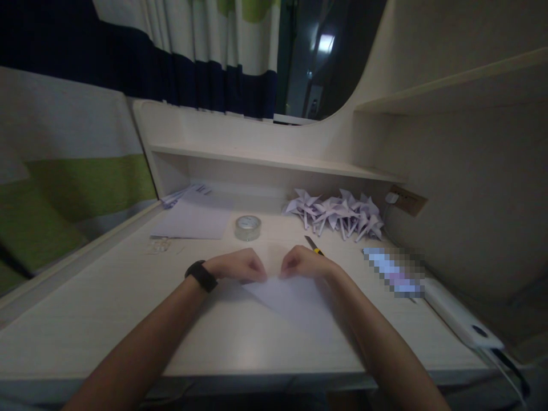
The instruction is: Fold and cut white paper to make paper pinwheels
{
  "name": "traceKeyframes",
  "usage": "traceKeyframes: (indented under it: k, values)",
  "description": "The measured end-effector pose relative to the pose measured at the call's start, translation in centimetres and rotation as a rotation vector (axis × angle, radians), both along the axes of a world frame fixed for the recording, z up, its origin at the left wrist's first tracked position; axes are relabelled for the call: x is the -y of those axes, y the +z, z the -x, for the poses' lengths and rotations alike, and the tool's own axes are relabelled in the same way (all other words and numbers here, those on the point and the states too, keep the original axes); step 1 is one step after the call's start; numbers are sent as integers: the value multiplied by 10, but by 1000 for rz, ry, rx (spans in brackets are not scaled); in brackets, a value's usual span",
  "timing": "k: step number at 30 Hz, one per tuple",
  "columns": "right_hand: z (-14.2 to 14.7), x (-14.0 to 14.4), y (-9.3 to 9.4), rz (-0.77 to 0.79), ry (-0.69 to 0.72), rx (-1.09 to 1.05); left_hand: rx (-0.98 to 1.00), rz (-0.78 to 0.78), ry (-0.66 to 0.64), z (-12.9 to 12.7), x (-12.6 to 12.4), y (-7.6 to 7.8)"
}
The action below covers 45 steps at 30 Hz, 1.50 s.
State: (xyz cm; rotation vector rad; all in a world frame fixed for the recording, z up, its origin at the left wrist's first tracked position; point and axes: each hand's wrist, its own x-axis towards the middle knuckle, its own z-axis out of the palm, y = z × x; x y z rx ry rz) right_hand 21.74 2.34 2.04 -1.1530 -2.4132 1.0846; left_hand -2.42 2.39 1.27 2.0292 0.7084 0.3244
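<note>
A sheet of white paper [295, 302] lies at an angle on the desk, between my forearms. At its far edge my left hand [244, 265], with a dark band on the wrist, pinches the paper. Close beside it, my right hand [303, 262] pinches the same edge, a small gap away. The fingertips of both hands are partly hidden and slightly blurred. Just beyond my right hand lies a utility knife [314, 245] with a yellow and black handle. A roll of clear tape [248, 228] rests flat beyond my left hand.
A stack of white paper [192, 217] is at the back left, with small clear bits [160, 246] in front. Several paper pinwheels [338, 211] are piled at the back right. A blurred-out phone-like screen [391, 271] and a white power strip [458, 314] lie on the right.
</note>
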Motion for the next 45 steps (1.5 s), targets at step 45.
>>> traceKeyframes:
  k: [45]
  values:
    - [-10, 5, 15, 199, -27, -25, -30, 58, 97, 14, -9, 7]
